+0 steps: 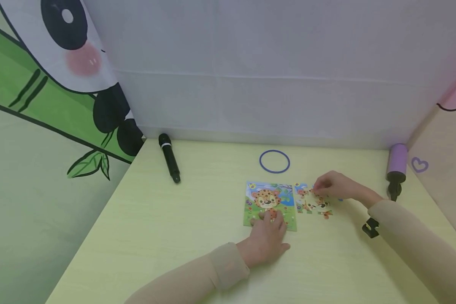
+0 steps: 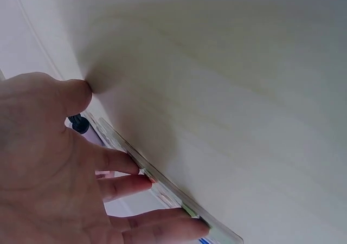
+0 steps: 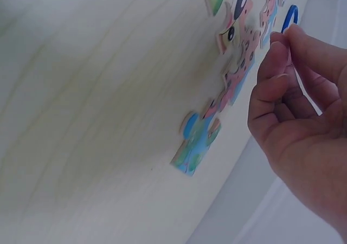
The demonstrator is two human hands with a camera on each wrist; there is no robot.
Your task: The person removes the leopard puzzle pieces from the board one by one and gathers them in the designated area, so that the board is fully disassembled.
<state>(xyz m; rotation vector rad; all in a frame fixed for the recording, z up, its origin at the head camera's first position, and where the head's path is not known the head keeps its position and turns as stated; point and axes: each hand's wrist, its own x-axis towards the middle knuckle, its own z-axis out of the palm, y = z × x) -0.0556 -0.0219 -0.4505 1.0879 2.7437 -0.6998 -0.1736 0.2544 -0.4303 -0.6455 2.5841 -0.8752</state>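
Right fingers (image 3: 274, 65): curled in with thumb and fingertips pinched together right at the edge of the loose puzzle pieces (image 1: 313, 202). Can't honestly tell if there's a piece caught between them or if they're just touching one, it's too small to see.
Right hand (image 1: 336, 185): sits over the top right corner of that loose pile.
Left fingers (image 2: 130, 184): straight and spread, pressing flat on the near edge of the puzzle board (image 1: 270, 204), just holding it steady.
Left hand (image 1: 266, 240): palm down on the counter (image 1: 167, 236) behind those fingers.
Where the puzzle is: the board with the cartoon leopard lies flat just ahead of the left fingers, and the loose pieces are right beside it, under the right fingers.
How it'll handle: I'd guess thin, light, stiff card or wood. The pieces look like they'd slide easily on the smooth counter, so nip one by its edges or tabs. The board is better pinned from above or lifted by a rim.
Further out: a blue ring (image 1: 274, 161) beyond the board, a black microphone (image 1: 169, 157) well off to the left, and a purple-topped gadget (image 1: 396, 169) past the right hand.
Hard to see: the piece count is a blur, and the left wrist view shows only the board's edge.
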